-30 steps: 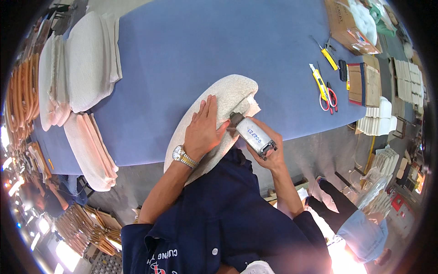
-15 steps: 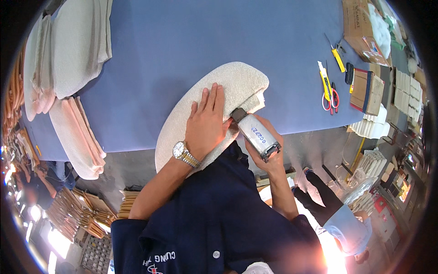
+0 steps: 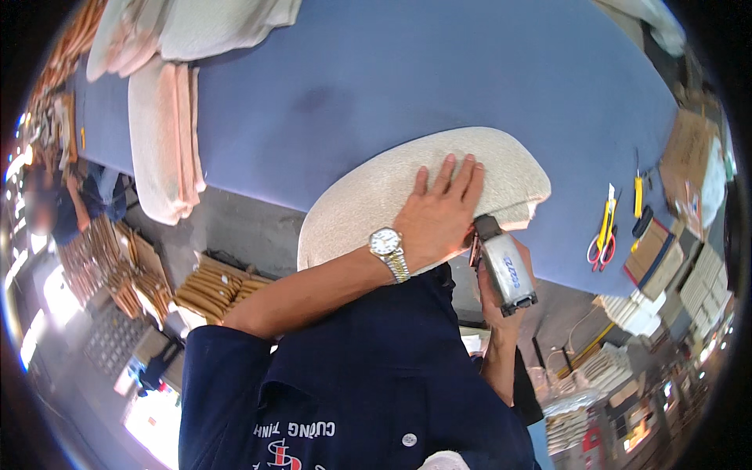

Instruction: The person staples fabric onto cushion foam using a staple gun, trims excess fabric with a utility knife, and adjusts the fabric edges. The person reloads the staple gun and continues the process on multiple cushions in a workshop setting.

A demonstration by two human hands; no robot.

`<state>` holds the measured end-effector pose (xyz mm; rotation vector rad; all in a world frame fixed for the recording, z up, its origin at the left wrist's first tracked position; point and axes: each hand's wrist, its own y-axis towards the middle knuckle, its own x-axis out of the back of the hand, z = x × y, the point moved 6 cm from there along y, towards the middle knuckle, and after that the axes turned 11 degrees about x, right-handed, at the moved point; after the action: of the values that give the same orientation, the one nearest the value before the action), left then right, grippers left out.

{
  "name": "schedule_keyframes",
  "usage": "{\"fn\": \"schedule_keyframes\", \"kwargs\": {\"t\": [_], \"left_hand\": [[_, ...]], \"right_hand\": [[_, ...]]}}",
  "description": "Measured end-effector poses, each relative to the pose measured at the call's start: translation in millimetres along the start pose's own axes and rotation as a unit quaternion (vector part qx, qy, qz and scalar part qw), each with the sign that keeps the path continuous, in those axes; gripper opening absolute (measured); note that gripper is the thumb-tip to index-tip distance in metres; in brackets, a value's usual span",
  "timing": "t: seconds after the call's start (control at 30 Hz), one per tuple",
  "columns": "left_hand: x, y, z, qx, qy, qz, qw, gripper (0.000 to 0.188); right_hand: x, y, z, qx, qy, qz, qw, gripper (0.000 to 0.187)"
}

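Currently, the left hand lies flat, with its fingers a little apart, on the cream fabric-covered cushion at the near edge of the blue table. The right hand is clamped around the grey staple gun, just beside the cushion's near right edge.

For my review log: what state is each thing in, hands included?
Rounded beige fabric panel: lying on the blue table, overhanging its edge
Left hand: resting flat on the panel, fingers extended
Grey blocky handheld tool: gripped, nose beside the panel's edge
Right hand: closed around the tool
Silver-gold metal wristwatch: worn on left wrist
Yellow utility knife: lying down; blade position unclear
Red-handled scissors: lying by the knife; opening unclear
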<state>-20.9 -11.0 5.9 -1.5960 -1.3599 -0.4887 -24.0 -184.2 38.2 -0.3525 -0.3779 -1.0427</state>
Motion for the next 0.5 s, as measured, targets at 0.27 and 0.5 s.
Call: {"fn": "schedule_keyframes", "kwargs": {"t": [0.27, 0.5], "left_hand": [[-2, -1, 3, 0.011, -0.024, -0.024, 0.999, 0.095], [2, 4, 1, 0.014, -0.035, 0.011, 0.999, 0.097]], "right_hand": [[-6, -19, -11, -0.070, 0.063, -0.031, 0.995, 0.049], [-8, -14, 3, 0.065, 0.041, -0.050, 0.996, 0.058]]}}
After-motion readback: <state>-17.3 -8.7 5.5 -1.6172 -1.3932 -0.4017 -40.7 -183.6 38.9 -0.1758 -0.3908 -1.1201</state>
